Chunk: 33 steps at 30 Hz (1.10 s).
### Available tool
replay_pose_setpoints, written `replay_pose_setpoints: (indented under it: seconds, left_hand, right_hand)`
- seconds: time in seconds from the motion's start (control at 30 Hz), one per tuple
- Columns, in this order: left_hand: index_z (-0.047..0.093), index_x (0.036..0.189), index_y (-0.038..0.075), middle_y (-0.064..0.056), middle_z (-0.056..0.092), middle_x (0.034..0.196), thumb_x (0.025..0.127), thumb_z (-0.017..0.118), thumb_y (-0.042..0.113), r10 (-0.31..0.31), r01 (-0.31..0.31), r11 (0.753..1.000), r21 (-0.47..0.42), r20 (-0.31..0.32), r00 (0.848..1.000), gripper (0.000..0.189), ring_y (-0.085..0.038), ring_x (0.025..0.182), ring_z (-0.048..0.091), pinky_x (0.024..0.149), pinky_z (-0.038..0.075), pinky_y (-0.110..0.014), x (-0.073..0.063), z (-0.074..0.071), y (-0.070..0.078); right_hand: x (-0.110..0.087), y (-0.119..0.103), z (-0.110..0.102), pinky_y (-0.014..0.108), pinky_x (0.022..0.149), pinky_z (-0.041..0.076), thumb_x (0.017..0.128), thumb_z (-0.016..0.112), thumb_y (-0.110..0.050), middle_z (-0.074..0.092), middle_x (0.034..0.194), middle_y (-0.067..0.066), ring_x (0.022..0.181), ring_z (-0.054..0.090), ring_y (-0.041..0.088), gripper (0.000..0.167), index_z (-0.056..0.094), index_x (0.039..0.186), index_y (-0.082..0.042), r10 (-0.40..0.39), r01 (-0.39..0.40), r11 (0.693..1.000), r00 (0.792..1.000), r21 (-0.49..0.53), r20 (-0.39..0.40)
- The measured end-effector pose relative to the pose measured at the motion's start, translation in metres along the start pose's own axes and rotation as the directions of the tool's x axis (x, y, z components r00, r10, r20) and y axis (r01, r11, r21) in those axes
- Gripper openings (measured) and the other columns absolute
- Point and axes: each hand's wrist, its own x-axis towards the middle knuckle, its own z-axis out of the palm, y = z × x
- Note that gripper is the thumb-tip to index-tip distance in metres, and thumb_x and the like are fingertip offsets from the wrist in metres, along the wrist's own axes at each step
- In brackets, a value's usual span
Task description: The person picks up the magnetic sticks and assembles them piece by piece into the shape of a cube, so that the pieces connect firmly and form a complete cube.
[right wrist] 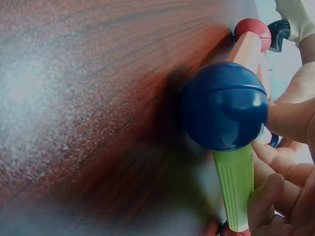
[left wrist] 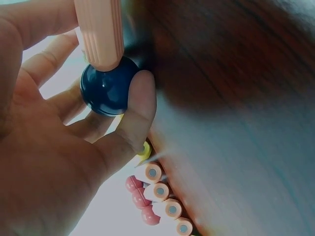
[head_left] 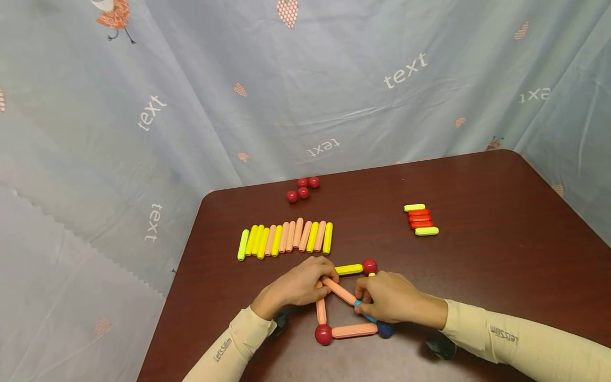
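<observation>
My left hand (head_left: pixel 302 281) holds a dark blue ball (left wrist: pixel 106 91) at the far left corner of a four-sided frame of sticks and balls; a peach stick (left wrist: pixel 101 32) meets that ball. My right hand (head_left: pixel 395 297) pinches a blue stick (head_left: pixel 359 304) lying in line with a peach stick (head_left: pixel 340 292) across the frame. Another dark blue ball (right wrist: pixel 224 108) marks the near right corner, joined to a green stick (right wrist: pixel 235 189). Red balls (head_left: pixel 323 334) sit at the other corners. A yellow stick (head_left: pixel 349 269) forms the far side. Right-hand fingers partly hide the blue stick.
Beyond the frame, a row of yellow and peach sticks (head_left: pixel 289 237) lies on the brown table (head_left: pixel 477 239). Several loose red balls (head_left: pixel 303 192) are near the back edge. Short red and yellow-green sticks (head_left: pixel 420 218) lie stacked side by side at the right. A patterned curtain (head_left: pixel 334 95) hangs behind.
</observation>
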Motion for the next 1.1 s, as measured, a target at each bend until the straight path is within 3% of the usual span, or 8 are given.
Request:
replay_pose_setpoints:
  seconds: [0.3, 0.57, 0.77, 1.1]
  left_hand:
    - [0.072, 0.106, 0.015, -0.003, 0.063, 0.123, 0.091, 0.070, 0.010, 0.015, -0.015, 1.000, 0.023, -0.007, 1.000, 0.016, -0.020, 0.114, 0.055, 0.096, 0.048, -0.032, 0.002, 0.000, 0.001]
    - [0.073, 0.107, 0.014, -0.004, 0.063, 0.124, 0.092, 0.069, 0.009, 0.029, -0.028, 0.999, 0.033, -0.003, 1.000, 0.016, -0.021, 0.115, 0.056, 0.098, 0.048, -0.033, 0.002, 0.000, 0.001]
    - [0.073, 0.107, 0.015, -0.004, 0.063, 0.125, 0.092, 0.069, 0.009, 0.028, -0.028, 0.999, 0.032, -0.004, 1.000, 0.016, -0.021, 0.114, 0.055, 0.097, 0.048, -0.032, 0.001, 0.003, 0.000]
    - [0.073, 0.115, 0.016, -0.002, 0.063, 0.127, 0.095, 0.068, 0.014, 0.001, -0.001, 1.000, 0.016, -0.026, 1.000, 0.021, -0.019, 0.119, 0.056, 0.101, 0.049, -0.033, -0.001, 0.003, -0.002]
  right_hand:
    - [0.001, 0.000, -0.003, 0.023, 0.050, 0.041, 0.085, 0.083, -0.034, 0.067, 0.069, -0.018, 0.058, 0.053, -0.004, 0.019, 0.068, 0.084, -0.023, -0.010, 0.009, 0.999, 1.000, -0.043, -0.021]
    - [0.019, 0.016, -0.022, 0.025, 0.052, 0.039, 0.085, 0.082, -0.035, 0.058, 0.088, -0.003, 0.063, 0.047, 0.009, 0.023, 0.072, 0.096, -0.019, 0.053, -0.095, 0.971, 0.980, -0.219, -0.189]
    - [0.025, 0.034, -0.022, 0.026, 0.051, 0.039, 0.088, 0.078, -0.035, 0.061, 0.085, -0.003, 0.063, 0.049, 0.009, 0.020, 0.070, 0.096, -0.019, 0.078, -0.114, 0.966, 0.984, -0.232, -0.160]
    - [0.027, 0.037, -0.020, 0.026, 0.050, 0.039, 0.088, 0.078, -0.036, 0.063, 0.084, -0.003, 0.062, 0.049, 0.009, 0.022, 0.071, 0.098, -0.018, 0.061, -0.105, 0.968, 0.980, -0.230, -0.190]
